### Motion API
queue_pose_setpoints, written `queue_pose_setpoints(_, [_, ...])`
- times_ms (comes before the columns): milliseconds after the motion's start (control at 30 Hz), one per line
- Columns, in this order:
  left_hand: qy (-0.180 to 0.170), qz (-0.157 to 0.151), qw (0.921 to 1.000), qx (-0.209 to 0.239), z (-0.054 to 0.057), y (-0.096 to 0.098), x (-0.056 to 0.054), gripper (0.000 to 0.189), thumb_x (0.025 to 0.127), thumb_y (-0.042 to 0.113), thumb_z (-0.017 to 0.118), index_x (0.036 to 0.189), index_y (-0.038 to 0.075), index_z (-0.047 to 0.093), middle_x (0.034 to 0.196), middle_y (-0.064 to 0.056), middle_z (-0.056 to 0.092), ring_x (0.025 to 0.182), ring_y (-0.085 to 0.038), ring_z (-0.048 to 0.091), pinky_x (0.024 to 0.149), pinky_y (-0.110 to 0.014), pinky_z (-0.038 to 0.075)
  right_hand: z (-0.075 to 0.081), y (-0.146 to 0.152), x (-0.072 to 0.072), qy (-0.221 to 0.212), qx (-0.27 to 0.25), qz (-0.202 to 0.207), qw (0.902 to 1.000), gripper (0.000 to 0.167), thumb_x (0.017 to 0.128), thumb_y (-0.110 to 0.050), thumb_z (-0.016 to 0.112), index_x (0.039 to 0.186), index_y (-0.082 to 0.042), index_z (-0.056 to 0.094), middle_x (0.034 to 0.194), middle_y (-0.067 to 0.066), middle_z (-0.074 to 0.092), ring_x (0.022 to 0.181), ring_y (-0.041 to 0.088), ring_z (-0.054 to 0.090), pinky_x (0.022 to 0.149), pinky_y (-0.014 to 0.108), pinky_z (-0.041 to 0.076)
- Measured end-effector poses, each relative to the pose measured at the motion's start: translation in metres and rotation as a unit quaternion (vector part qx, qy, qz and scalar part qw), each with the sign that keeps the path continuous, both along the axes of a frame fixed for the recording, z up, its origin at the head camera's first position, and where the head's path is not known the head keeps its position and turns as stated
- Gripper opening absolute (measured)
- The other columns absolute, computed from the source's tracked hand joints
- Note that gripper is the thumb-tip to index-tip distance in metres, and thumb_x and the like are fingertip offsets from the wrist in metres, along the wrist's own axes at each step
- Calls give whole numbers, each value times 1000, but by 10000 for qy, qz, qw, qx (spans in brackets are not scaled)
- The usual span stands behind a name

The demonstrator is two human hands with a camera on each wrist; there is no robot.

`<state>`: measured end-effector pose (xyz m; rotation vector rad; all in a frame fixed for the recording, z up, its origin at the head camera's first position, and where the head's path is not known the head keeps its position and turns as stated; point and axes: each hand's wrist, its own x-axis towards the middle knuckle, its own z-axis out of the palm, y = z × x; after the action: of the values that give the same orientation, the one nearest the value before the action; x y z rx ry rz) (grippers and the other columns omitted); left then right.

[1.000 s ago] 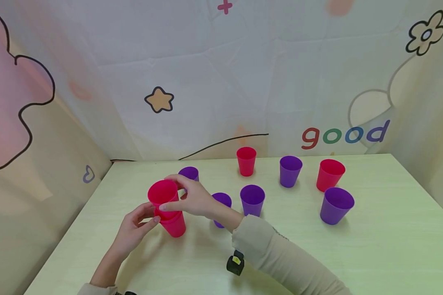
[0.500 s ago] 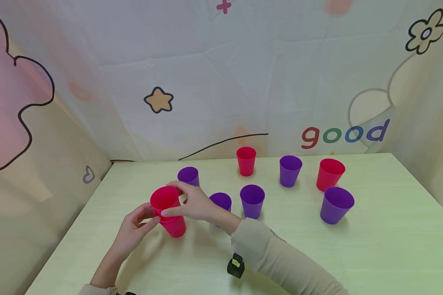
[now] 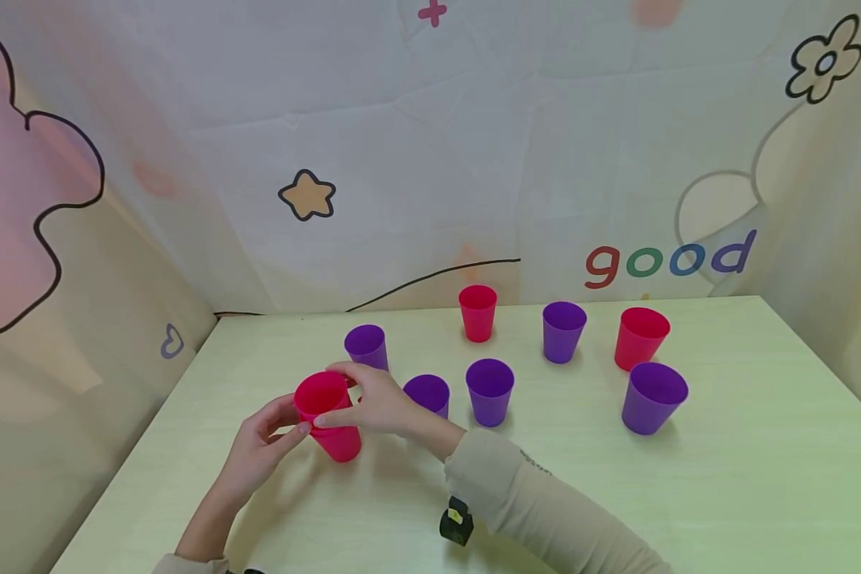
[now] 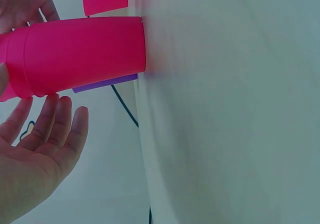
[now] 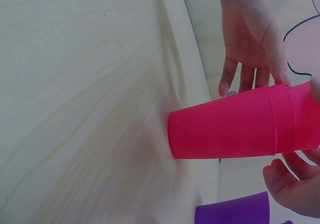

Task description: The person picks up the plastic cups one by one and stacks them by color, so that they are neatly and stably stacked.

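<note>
Two red plastic cups stand nested at the left of the table in the head view. My right hand [image 3: 382, 402] grips the upper red cup [image 3: 321, 395] near its rim, thumb in front and fingers behind. The lower red cup [image 3: 341, 446] rests upright on the table, and my left hand [image 3: 257, 448] holds it by the rim from the left. Both wrist views show the upper cup sunk deep in the lower red cup [image 4: 95, 46], with only a short band above its rim. Fingers of my right hand [image 5: 295, 184] curve around the stack.
Behind my right hand stand a purple cup [image 3: 367, 344] and another purple cup [image 3: 429, 392], partly hidden. Farther right on the pale table [image 3: 746, 478] are several purple and red cups, among them a red cup [image 3: 478, 313] at the back. A printed cloth [image 3: 416, 175] hangs behind.
My right hand has lowered the upper red cup into the lower one, so less of it shows above the rim. My left hand and the lower cup have stayed in place.
</note>
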<state>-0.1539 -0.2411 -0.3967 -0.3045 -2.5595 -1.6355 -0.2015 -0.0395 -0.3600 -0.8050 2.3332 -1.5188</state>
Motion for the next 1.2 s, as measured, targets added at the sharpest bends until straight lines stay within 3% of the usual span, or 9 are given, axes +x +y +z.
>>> queue_pose_setpoints(567, [30,-57,10000,-14,1,0,2,42,86,14,63,124,2,50,113,-14,56,95,-13,54,75,-26,50,-5,-1,3,59,388,-183,9991,67,70,-31,78,128,-15,48,112,-7,56,105,13,50,73,23,48])
queue_pose_setpoints(833, [-57,42,9999,-124,7,1,3,46,84,15,65,126,4,48,116,-14,55,100,-24,54,75,-24,50,6,11,4,152,447,-95,9988,70,74,-31,74,134,-10,44,126,2,51,114,21,47,81,28,47])
queue_pose_setpoints(1200, [13,176,9998,-34,13,4,6,46,84,14,65,126,3,48,115,-15,55,95,-8,55,76,-23,49,20,56,6,290,-4,-162,9994,63,76,-27,74,131,-10,47,125,1,52,114,21,47,85,33,46])
